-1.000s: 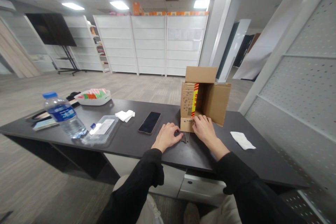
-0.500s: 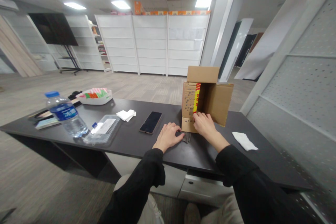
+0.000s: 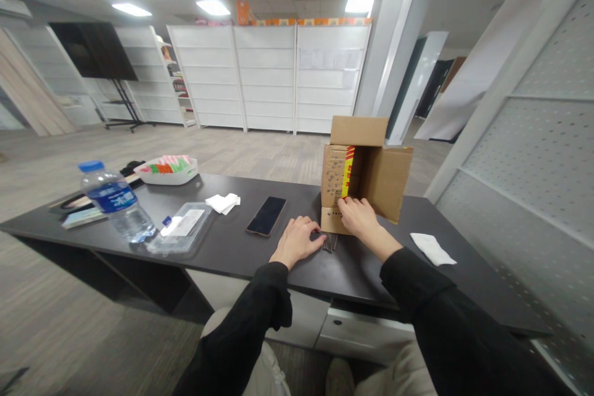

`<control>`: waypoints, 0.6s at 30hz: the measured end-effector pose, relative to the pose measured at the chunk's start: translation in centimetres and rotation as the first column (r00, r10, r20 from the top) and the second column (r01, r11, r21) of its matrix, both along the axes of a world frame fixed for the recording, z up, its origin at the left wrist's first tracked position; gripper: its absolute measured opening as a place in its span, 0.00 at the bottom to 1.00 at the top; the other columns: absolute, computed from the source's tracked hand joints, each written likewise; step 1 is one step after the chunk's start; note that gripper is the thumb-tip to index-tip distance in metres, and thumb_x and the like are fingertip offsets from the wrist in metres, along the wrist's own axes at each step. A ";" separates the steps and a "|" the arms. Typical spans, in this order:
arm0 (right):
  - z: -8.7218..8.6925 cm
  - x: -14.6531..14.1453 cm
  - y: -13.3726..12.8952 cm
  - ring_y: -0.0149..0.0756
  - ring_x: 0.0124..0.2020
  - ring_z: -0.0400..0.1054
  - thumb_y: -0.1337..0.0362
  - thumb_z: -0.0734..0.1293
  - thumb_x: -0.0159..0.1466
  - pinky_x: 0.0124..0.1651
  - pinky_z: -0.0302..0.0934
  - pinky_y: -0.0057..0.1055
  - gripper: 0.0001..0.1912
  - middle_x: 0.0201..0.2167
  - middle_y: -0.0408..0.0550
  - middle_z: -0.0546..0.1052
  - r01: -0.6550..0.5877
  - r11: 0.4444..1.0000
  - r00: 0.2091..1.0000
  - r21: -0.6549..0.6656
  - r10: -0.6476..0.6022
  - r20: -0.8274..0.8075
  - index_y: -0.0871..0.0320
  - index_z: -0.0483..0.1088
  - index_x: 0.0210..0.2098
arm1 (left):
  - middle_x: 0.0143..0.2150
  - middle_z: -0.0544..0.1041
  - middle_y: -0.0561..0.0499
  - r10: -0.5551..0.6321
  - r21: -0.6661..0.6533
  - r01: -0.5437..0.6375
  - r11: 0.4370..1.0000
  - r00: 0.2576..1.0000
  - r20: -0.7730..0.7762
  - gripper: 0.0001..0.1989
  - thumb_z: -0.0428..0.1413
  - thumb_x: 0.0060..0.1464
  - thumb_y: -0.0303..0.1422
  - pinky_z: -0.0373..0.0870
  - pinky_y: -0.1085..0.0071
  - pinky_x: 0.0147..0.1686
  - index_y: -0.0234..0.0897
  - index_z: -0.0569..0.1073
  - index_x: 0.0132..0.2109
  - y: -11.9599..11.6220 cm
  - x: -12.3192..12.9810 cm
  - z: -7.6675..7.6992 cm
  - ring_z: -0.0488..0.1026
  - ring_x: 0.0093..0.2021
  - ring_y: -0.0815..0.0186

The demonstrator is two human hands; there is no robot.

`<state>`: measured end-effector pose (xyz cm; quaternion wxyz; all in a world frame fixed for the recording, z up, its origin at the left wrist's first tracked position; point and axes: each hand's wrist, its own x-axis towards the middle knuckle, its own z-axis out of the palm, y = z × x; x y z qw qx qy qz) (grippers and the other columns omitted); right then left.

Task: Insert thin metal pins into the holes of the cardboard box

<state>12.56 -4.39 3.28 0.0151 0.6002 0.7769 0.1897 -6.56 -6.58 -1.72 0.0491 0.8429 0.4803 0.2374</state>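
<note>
A cardboard box with its flaps spread stands on the dark desk, its opening facing me. Rows of small holes or studs dot its left side and lower flap. My right hand is at the lower front of the box, its thumb and index finger pinched near the yellow printed strip. Whatever is between those fingertips is too small to make out. My left hand rests on the desk, fingers loosely bent and thumb apart, with nothing visible in it. Beside its thumb lie several screws or nails, just before the box.
Left of my left hand lies a phone. Farther left are folded tissue, a clear plastic case, a water bottle and a white basket of colourful packets. Another tissue lies right; a perforated panel borders that side.
My right hand has shifted slightly left along the front of the box, fingertips still pinched. My left hand, the box and the metal pieces stay where they were.
</note>
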 end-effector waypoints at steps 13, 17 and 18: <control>0.2 -0.3 0.2 0.47 0.46 0.72 0.71 0.59 0.65 0.45 0.55 0.39 0.14 0.46 0.63 0.76 0.001 1.000 1.000 -0.025 -0.001 0.009 0.64 0.69 0.48 | 0.41 0.76 0.48 0.001 -0.006 -0.001 1.000 1.000 -0.006 0.11 0.56 0.58 0.42 0.62 0.64 0.45 0.40 0.76 0.40 -0.1 0.1 0.1 0.71 0.45 0.61; 0.3 -0.3 0.3 0.48 0.46 0.72 0.71 0.58 0.66 0.45 0.55 0.39 0.13 0.46 0.63 0.76 -0.001 1.000 1.000 -0.029 0.001 0.007 0.64 0.69 0.48 | 0.41 0.77 0.48 0.005 -0.017 -0.005 1.000 1.000 -0.002 0.11 0.56 0.58 0.41 0.63 0.63 0.46 0.40 0.77 0.40 -0.1 0.1 0.3 0.71 0.45 0.60; 0.3 -0.3 0.3 0.48 0.46 0.72 0.71 0.58 0.66 0.45 0.55 0.39 0.13 0.46 0.63 0.76 0.000 1.000 1.000 -0.027 0.001 0.005 0.64 0.69 0.47 | 0.42 0.77 0.48 0.007 -0.021 -0.007 1.000 1.000 -0.003 0.11 0.56 0.58 0.41 0.63 0.63 0.46 0.40 0.77 0.40 -0.1 0.1 0.3 0.71 0.45 0.60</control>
